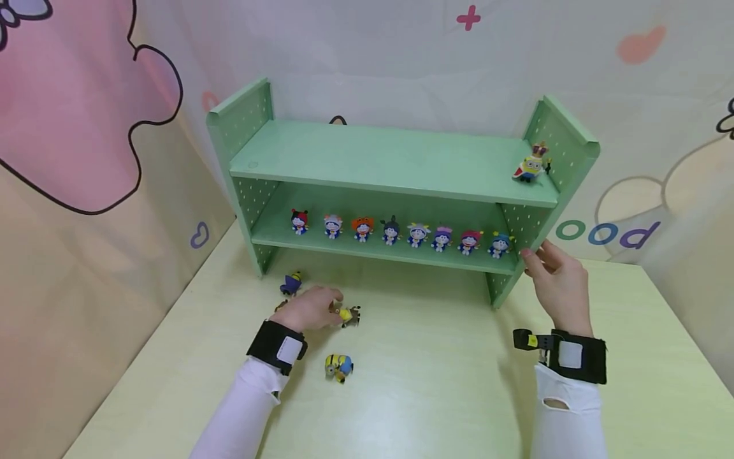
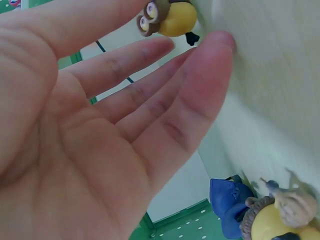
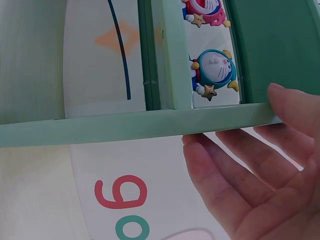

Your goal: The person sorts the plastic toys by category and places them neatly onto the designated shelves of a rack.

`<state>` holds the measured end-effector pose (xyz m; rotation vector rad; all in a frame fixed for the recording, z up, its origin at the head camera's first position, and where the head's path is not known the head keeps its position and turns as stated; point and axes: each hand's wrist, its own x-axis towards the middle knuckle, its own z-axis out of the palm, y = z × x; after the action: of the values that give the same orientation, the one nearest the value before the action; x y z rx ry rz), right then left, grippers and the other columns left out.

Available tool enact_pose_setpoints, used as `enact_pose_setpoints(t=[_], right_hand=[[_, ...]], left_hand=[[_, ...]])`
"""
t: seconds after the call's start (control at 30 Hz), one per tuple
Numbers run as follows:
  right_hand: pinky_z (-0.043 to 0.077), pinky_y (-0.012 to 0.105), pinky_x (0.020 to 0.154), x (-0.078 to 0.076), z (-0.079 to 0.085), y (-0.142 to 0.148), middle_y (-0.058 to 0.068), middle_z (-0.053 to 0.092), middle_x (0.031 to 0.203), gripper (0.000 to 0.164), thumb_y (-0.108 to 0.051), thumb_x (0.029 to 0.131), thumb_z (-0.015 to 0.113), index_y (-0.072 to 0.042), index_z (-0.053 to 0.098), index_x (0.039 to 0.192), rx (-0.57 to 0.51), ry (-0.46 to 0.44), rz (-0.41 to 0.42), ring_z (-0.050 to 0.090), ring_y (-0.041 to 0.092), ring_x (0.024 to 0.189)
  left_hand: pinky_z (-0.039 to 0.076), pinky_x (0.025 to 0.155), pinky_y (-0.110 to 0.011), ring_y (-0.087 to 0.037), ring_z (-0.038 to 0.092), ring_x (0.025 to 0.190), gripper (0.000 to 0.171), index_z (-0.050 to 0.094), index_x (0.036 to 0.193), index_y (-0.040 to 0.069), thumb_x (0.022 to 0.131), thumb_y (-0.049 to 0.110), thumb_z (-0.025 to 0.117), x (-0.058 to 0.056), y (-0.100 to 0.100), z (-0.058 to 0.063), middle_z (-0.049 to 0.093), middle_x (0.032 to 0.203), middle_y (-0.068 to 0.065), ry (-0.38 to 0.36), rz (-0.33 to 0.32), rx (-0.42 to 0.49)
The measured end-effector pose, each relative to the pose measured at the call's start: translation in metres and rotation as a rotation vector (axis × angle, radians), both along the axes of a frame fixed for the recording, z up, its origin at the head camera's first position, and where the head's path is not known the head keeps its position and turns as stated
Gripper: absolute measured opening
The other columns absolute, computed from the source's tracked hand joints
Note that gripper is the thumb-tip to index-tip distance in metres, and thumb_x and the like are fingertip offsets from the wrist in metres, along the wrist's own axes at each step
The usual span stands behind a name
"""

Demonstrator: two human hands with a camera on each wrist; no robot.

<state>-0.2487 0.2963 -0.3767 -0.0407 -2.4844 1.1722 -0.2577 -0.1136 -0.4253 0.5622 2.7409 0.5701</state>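
My left hand (image 1: 309, 308) is low over the table, its thumb and fingers loosely spread around a yellow minion figurine (image 1: 346, 314) with brown goggles. In the left wrist view, that minion figurine (image 2: 179, 19) shows past the thumb, and the little finger is close to the tabletop. My right hand (image 1: 559, 284) grips the right side panel of a green two-tier shelf (image 1: 367, 156). Its thumb (image 3: 292, 102) lies on one side of the panel's edge (image 3: 220, 119), its fingers on the other.
Several blue-and-white cat figurines (image 1: 392, 231) line the lower tier. A crowned minion figurine (image 1: 532, 164) stands at the upper tier's right end. On the table lie a purple-blue minion figurine (image 1: 291, 284), a minion figurine (image 1: 339, 367) nearer me, and a brownish one (image 1: 280, 306) partly hidden by my left hand.
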Motion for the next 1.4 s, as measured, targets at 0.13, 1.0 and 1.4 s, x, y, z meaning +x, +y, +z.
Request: enact_pose_setpoints(t=[0.13, 1.0, 1.4], right_hand=[[0.050, 0.027, 0.083, -0.0004, 0.0000, -0.0002, 0.009, 0.054, 0.134, 0.048, -0.039, 0.104, 0.051, -0.017, 0.048, 0.146, -0.005, 0.006, 0.003, 0.062, 0.026, 0.108], [0.049, 0.023, 0.081, -0.0011, -0.0006, 0.0004, 0.009, 0.054, 0.133, 0.046, -0.037, 0.103, 0.053, -0.019, 0.049, 0.146, -0.014, 0.011, 0.008, 0.062, 0.027, 0.107], [0.049, 0.025, 0.082, 0.0006, -0.0002, -0.0006, 0.010, 0.055, 0.133, 0.047, -0.037, 0.104, 0.052, -0.019, 0.047, 0.146, -0.003, 0.009, 0.007, 0.062, 0.027, 0.107]], left_hand=[[0.046, 0.083, -0.033, -0.016, 0.053, 0.092, 0.030, 0.063, 0.117, 0.005, 0.091, 0.017, 0.072, -0.0004, 0.0013, -0.0015, 0.060, 0.103, -0.001, 0.010, -0.004, -0.016], [0.045, 0.075, -0.030, -0.016, 0.050, 0.082, 0.015, 0.063, 0.099, 0.009, 0.088, 0.012, 0.074, 0.0003, 0.0044, 0.0002, 0.055, 0.088, 0.003, 0.010, 0.008, 0.029], [0.044, 0.070, -0.029, -0.015, 0.051, 0.078, 0.017, 0.062, 0.099, 0.012, 0.088, 0.015, 0.075, -0.0025, 0.0042, 0.0014, 0.055, 0.084, 0.003, 0.023, -0.001, 0.090]])
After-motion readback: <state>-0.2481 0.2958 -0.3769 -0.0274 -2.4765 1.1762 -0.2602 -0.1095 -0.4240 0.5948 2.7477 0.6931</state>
